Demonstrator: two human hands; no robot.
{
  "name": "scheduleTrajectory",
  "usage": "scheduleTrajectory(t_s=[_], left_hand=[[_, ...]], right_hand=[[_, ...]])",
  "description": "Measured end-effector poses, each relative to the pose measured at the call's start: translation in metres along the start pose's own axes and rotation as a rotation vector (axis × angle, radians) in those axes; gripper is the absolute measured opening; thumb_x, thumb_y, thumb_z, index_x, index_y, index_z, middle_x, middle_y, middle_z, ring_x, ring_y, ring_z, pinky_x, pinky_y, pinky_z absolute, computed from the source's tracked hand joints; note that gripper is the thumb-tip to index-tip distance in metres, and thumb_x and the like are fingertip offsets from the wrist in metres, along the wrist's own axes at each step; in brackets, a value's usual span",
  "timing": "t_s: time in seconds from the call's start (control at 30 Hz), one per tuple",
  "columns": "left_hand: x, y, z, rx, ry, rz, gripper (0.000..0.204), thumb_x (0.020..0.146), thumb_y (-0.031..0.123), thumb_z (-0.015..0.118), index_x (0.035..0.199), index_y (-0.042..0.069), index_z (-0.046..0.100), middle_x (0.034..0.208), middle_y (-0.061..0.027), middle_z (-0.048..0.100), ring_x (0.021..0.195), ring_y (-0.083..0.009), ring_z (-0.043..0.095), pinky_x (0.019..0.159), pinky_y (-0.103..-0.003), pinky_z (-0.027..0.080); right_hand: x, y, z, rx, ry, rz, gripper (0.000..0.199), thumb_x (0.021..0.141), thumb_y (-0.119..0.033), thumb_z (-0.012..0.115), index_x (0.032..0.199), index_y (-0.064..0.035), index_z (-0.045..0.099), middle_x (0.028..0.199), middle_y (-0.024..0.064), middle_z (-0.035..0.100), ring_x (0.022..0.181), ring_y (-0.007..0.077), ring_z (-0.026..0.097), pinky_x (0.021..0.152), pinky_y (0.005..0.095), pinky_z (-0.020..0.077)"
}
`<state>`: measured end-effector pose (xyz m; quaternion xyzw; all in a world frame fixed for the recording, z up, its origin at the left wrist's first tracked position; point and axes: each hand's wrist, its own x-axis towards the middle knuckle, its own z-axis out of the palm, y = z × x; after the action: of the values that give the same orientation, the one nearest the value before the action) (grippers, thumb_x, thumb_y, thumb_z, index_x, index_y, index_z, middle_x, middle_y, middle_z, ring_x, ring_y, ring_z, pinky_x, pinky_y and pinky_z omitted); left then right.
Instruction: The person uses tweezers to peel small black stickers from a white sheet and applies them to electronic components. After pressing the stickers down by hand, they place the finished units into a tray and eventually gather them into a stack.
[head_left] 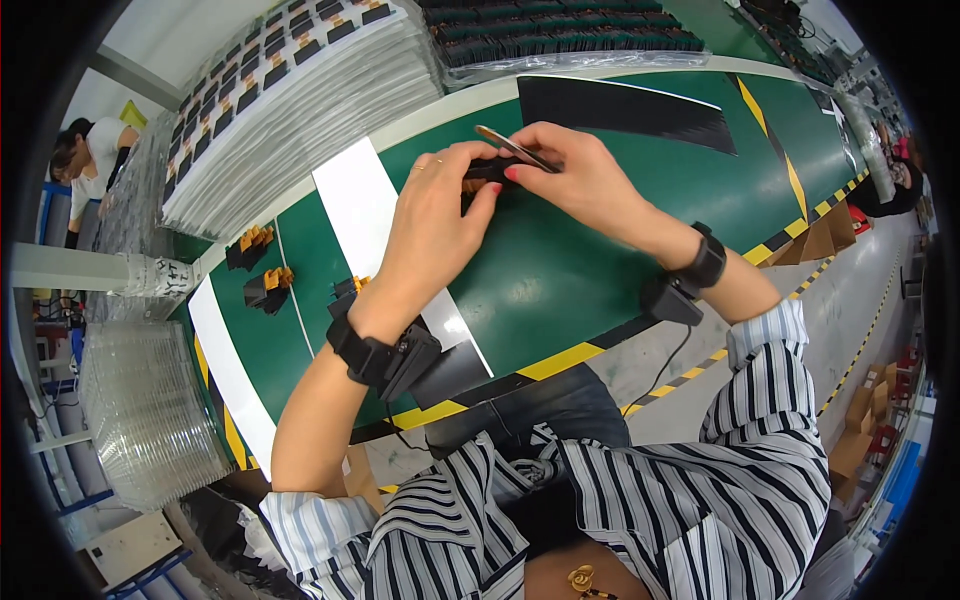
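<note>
Head-worn fisheye view, facing down, near both hands (432, 215) (585, 175)

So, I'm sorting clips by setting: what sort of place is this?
Probably a factory assembly workshop: a green workbench edged with striped tape, a tall stack of trays topped with small black parts.

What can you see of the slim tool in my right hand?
The slim tool looks metallic, grey with a brownish tip at its upper left end. It slants down to the right over the green tabletop, in the right hand. Whether it touches the dark piece beside it is unclear.
</note>
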<state>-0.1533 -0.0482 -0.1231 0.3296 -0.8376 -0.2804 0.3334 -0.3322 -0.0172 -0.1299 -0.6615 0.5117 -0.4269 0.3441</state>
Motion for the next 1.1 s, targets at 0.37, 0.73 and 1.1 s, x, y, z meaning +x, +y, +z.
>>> scheduleTrajectory(t_s=[0.37, 0.73, 1.1], left_hand=[[-0.004, -0.026, -0.002, 0.175, -0.118, 0.031, 0.047, 0.071, 0.007, 0.068, 0.113, -0.003, 0.051, 0.104, -0.0159, 0.057, 0.090, -0.0305, 0.056, 0.075, -0.036, 0.047], [0.002, -0.032, 0.001, 0.175, -0.095, -0.008, 0.051, 0.071, 0.008, 0.068, 0.117, -0.003, 0.049, 0.105, -0.0158, 0.057, 0.088, -0.0324, 0.057, 0.076, -0.036, 0.047], [0.001, -0.029, 0.000, 0.131, -0.184, -0.016, 0.062, 0.072, 0.002, 0.067, 0.128, 0.005, 0.041, 0.106, -0.0157, 0.056, 0.090, -0.0298, 0.057, 0.078, -0.034, 0.046]], right_hand=[[0.000, -0.005, 0.003, -0.076, 0.001, 0.214, 0.027, 0.086, -0.016, 0.057, 0.105, 0.0046, 0.055, 0.066, -0.0017, 0.049, 0.054, 0.0056, 0.048, 0.050, 0.0214, 0.0382], [-0.008, -0.004, 0.010, 0.099, -0.044, 0.238, 0.035, 0.087, -0.016, 0.056, 0.117, 0.0001, 0.052, 0.065, 0.0014, 0.052, 0.046, 0.0071, 0.047, 0.043, 0.0230, 0.0373], [-0.005, -0.010, 0.014, -0.025, 0.008, 0.124, 0.028, 0.082, -0.015, 0.060, 0.107, -0.0013, 0.058, 0.063, 0.0096, 0.057, 0.045, 0.0144, 0.050, 0.045, 0.0274, 0.0421]])
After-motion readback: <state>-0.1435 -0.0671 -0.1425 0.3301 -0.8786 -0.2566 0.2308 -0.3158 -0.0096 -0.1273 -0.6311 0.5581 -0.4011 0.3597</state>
